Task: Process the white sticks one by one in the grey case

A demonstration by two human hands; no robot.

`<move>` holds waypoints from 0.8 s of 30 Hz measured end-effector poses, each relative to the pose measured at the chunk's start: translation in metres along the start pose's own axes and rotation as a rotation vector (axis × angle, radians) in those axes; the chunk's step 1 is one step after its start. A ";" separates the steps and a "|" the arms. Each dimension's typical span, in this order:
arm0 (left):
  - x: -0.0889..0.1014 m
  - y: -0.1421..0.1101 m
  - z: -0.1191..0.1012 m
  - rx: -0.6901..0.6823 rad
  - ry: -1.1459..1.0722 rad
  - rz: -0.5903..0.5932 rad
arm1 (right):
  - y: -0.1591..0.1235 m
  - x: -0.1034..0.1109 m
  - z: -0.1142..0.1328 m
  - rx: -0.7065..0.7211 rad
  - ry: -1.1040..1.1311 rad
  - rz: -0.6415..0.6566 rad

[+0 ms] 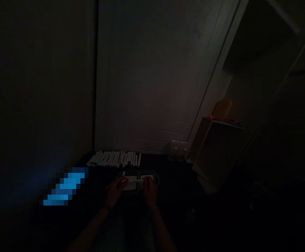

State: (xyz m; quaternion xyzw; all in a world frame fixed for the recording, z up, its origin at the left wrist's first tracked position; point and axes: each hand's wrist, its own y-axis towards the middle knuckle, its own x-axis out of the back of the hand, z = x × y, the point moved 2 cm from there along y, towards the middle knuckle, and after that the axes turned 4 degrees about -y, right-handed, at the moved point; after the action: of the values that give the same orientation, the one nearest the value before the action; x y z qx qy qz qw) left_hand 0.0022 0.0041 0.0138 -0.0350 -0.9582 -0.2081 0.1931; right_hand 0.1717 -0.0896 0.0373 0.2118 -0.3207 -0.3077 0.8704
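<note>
The left hand and right hand pinch a slim white marker over a case, handling that likely calls for steadiness next.

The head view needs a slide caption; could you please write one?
In dim light, both hands work at a case near white markers.

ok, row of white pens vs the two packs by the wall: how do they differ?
Pose: the row of pens lies flat; the two packs stand upright.
Shape: each pen is long and slim; each pack is broader.
Count: many pens, only two packs.
Shared: both sit on the dark table, with neither the left hand nor the right hand touching them.
</note>
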 end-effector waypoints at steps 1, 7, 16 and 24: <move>0.000 0.000 0.000 0.004 0.007 -0.001 | 0.000 0.000 0.000 -0.001 -0.004 0.002; 0.000 -0.002 -0.005 0.018 0.013 -0.005 | 0.000 0.001 0.000 0.007 -0.042 0.015; 0.000 -0.001 -0.002 0.002 0.027 -0.013 | 0.000 0.001 0.002 -0.006 -0.033 0.032; 0.002 -0.007 -0.012 0.001 0.038 -0.013 | -0.001 0.001 0.001 -0.010 -0.020 0.032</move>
State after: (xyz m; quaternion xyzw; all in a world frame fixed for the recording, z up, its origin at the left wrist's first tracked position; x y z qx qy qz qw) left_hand 0.0038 -0.0068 0.0217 -0.0247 -0.9547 -0.2092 0.2102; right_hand 0.1715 -0.0915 0.0374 0.1991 -0.3313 -0.2973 0.8730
